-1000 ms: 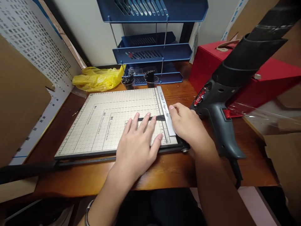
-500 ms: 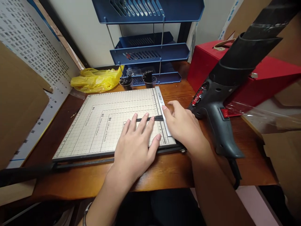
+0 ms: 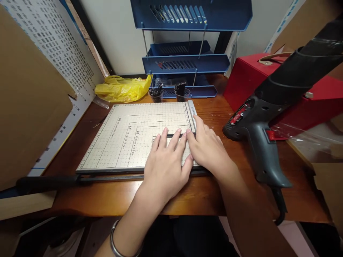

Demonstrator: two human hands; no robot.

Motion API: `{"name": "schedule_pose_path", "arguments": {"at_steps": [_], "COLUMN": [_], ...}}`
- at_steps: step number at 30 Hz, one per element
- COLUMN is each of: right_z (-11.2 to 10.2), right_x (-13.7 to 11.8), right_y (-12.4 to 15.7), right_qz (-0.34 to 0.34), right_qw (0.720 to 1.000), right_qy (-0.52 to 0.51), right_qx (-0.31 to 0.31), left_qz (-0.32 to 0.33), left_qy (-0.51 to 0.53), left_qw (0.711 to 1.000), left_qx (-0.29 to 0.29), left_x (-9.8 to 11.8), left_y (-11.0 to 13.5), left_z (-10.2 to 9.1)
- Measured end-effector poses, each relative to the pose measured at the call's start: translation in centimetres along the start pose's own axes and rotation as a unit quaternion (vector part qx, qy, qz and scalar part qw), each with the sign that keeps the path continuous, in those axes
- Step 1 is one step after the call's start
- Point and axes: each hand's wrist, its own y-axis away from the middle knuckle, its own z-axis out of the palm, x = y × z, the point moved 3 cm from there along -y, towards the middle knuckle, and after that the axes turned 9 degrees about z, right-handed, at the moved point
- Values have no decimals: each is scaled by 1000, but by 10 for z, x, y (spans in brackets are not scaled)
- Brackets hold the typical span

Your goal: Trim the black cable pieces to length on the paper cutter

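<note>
A paper cutter (image 3: 107,142) with a gridded cream board lies in front of me, its black-handled arm (image 3: 48,181) down along the near edge. My left hand (image 3: 164,164) rests palm down on the board with fingers spread, over a small bundle of thin black strands (image 3: 170,136). Only short bits of the strands show between the fingers. At the board's right end, my right hand (image 3: 210,148) lies over the ruler strip, thumb and forefinger apart. Its thumb tip is close to the left forefinger and the strands. The strands' right ends are hidden under this hand.
A black heat gun (image 3: 264,153) stands at the right, before a red box (image 3: 241,76). Two clear cups (image 3: 156,98) of black strands sit behind the cutter, by a blue tiered rack (image 3: 184,66). A yellow plastic bag (image 3: 123,89) lies back left. Cardboard (image 3: 29,100) stands at left.
The view has shifted, so things appear farther right. My right hand has come in leftward, closer to my left hand, and now covers the strands' right ends. My left hand stays flat on the bundle.
</note>
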Motion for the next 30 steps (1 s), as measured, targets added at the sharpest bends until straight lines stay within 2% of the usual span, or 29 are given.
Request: {"name": "schedule_pose_path", "arguments": {"at_steps": [20, 30], "right_z": [2, 3], "right_x": [-1, -1], "right_y": [0, 0], "right_qz": [23, 28], "right_qw": [1000, 999], "right_qy": [7, 20], "right_qx": [-3, -6], "left_qz": [-18, 0], "left_qy": [4, -4], "left_qw": [1000, 1000], "left_qx": [6, 8], "left_x": [0, 0], "left_y": [1, 2], "left_z": [1, 0]}}
